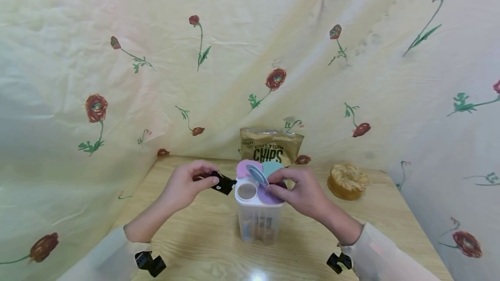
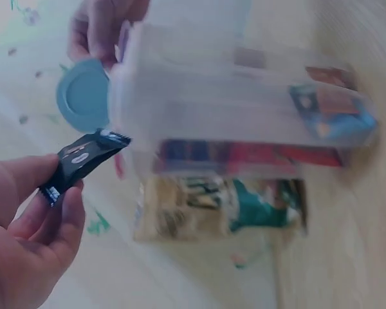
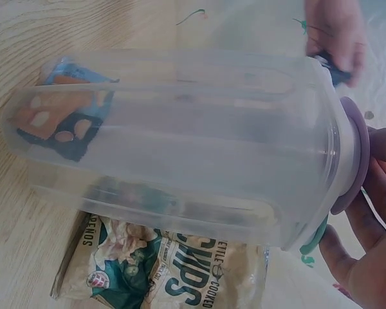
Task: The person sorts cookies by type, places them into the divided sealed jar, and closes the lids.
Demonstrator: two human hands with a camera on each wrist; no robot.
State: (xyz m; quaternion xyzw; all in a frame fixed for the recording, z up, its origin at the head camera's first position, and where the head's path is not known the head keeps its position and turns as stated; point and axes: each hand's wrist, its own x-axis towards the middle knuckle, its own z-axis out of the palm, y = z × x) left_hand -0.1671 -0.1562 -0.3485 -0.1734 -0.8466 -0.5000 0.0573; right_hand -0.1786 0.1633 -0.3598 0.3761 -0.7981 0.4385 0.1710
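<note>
A clear plastic storage container (image 1: 259, 222) stands upright on the table, with several round coloured lids on its white top. Its front-left opening is uncovered, and the blue lid (image 1: 256, 174) there is tilted up. My right hand (image 1: 298, 190) pinches that lid's edge, over the purple lid (image 1: 269, 195). To the left of the opening, my left hand (image 1: 191, 182) holds a small black wrapped packet (image 2: 83, 161) between thumb and fingers, its far end close to the container's rim. Snack packets (image 3: 64, 116) lie inside at the bottom of the container.
A gold chips bag (image 1: 271, 145) stands behind the container. To the right is a round, bread-like basket or loaf (image 1: 347, 181). The wooden table (image 1: 187, 237) meets a flowered cloth (image 1: 218, 77) at the back.
</note>
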